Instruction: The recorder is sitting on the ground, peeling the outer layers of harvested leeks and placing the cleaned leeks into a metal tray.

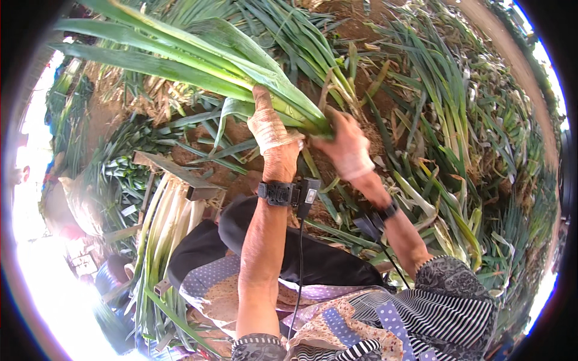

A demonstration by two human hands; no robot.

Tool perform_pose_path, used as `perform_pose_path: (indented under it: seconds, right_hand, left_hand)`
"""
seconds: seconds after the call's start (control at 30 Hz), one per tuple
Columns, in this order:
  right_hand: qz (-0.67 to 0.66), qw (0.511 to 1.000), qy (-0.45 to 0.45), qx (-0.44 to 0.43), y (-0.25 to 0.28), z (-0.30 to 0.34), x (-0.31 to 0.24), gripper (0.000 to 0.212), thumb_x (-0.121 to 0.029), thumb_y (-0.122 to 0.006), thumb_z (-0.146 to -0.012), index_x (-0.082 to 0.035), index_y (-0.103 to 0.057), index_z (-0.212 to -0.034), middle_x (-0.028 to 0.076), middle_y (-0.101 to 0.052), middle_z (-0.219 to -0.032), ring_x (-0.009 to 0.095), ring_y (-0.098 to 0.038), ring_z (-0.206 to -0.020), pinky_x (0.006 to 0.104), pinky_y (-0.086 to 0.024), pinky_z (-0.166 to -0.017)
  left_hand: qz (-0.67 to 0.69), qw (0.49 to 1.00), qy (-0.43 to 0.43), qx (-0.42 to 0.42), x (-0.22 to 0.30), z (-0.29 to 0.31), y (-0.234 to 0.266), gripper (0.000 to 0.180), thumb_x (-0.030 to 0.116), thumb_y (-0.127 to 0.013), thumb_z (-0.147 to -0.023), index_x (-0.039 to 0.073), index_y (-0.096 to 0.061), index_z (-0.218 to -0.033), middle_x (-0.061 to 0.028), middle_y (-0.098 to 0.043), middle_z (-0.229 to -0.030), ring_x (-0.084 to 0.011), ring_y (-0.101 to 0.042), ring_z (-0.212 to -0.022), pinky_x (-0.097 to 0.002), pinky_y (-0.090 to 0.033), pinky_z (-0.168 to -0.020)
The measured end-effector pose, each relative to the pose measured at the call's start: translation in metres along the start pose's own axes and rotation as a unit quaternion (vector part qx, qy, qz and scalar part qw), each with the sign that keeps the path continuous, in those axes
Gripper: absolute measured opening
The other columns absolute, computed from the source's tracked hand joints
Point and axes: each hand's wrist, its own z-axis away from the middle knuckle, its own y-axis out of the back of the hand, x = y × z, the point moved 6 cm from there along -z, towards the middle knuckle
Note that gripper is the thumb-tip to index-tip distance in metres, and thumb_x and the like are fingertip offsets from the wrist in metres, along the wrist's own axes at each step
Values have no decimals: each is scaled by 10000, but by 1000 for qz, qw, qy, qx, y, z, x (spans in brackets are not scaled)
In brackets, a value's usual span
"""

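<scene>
A large leek (241, 66) with broad green leaves stretches toward the upper left. My left hand (272, 127), in a worn beige covering, is closed around it where the leaves join the stalk, the thumb lying along the top. At the leek's right end, my right hand (348, 149) has its fingers curled in on the stalk; it is slightly blurred, and its fingertips are partly hidden. The stalk's lower end is out of sight behind that hand. Both my wrists wear black straps with small devices and cables.
To the left, cleaned leeks (162, 219) with pale stalks lie in a wooden stand (180, 172). Unpeeled leeks (448, 102) and stripped leaves (433, 198) cover the brown ground to the right. More leeks (295, 42) lie ahead. My dark-trousered knees are below my hands.
</scene>
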Motion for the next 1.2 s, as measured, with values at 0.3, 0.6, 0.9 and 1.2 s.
perform_pose_path:
  seconds: [0.3,0.6,0.9,1.2]
  right_hand:
    - [-334,927,-168,13,-55,40,183,215,-178,-531,-893,-23,-603,-1023,79,-627,-878,161,-604,-674,299,-497,-538]
    - [501,779,-295,-233,181,373,544,78,-203,-627,-738,-134,-664,-738,86,-682,-852,257,-660,-816,341,-516,-675]
    - [203,960,-179,-64,156,114,253,520,-395,-567,-850,-69,-525,-1253,170,-589,-1183,294,-563,-1095,358,-443,-907]
    - [-298,868,156,-366,-25,56,-1,444,-369,-553,-892,22,-605,-1098,60,-643,-941,123,-572,-822,275,-459,-737]
  left_hand:
    - [5,980,-198,-15,101,-35,59,818,673,-631,-713,19,-475,-1177,-103,-568,-975,-222,-604,-787,-364,-535,-657]
    - [176,969,-143,-99,116,-69,81,574,697,-610,-691,124,-580,-697,-14,-547,-583,-135,-510,-498,-281,-423,-458]
    - [197,948,-66,-240,120,-51,62,562,696,-550,-724,136,-578,-692,35,-471,-508,-87,-414,-436,-209,-336,-421]
    - [218,910,-50,-350,115,-50,50,432,525,-656,-740,101,-579,-765,43,-507,-580,-68,-443,-487,-177,-361,-470]
